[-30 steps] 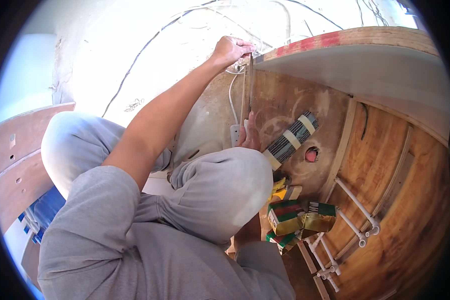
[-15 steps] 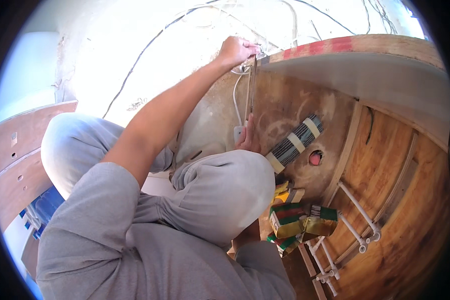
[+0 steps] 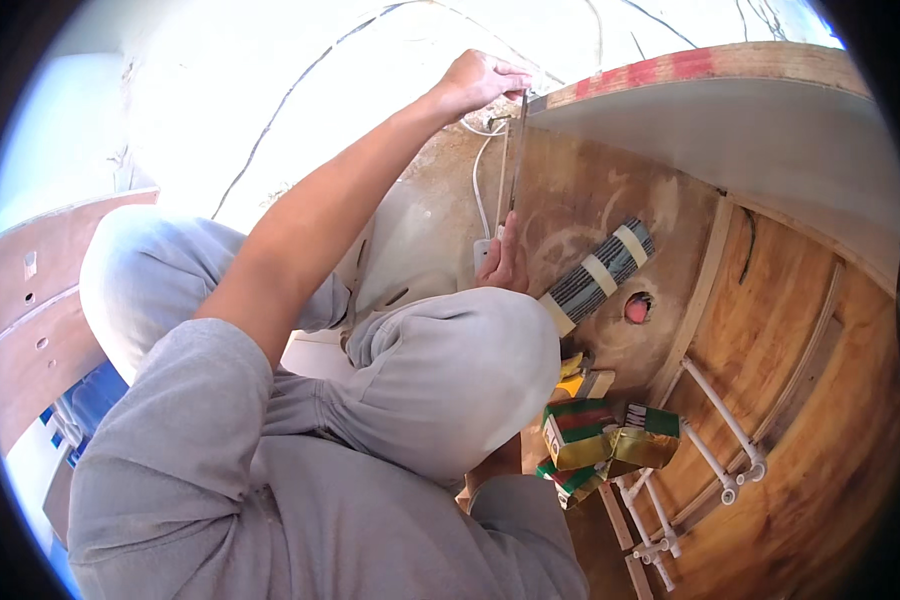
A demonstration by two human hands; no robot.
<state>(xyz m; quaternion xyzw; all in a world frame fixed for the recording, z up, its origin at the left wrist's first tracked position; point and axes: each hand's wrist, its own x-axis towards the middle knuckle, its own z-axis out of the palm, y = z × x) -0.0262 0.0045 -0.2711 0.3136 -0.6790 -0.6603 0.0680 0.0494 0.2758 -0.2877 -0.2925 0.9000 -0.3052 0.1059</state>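
Head view: person crouched, gray trousers, knees up, both hands forward near a wall corner. Left hand (image 3: 478, 80) up high, fingers pinched together at the top end of a thin, long dark strip (image 3: 519, 150); exact fingertip contact is small, washed out by glare. Strip runs near vertical between the two hands, just below the near end of a board (image 3: 705, 64) with red marks on its edge. Right hand (image 3: 508, 265) lower, fingers pointing up and loosely extended at the strip's bottom end, thumb apart; cannot tell if it grips or only touches. Part of that hand is hidden behind the right knee (image 3: 460, 370).

White cable (image 3: 479, 180) hangs just left of the strip, down to a white socket block (image 3: 482, 252) beside the right hand. Dark striped bundle with pale bands (image 3: 602, 278) right of that hand, round hole (image 3: 637, 307) next to it. Below: yellow tool (image 3: 570, 382), green-and-gold boxes (image 3: 578, 437), white pipes (image 3: 718, 408) by wood panels. Far left, drilled boards (image 3: 45, 265).
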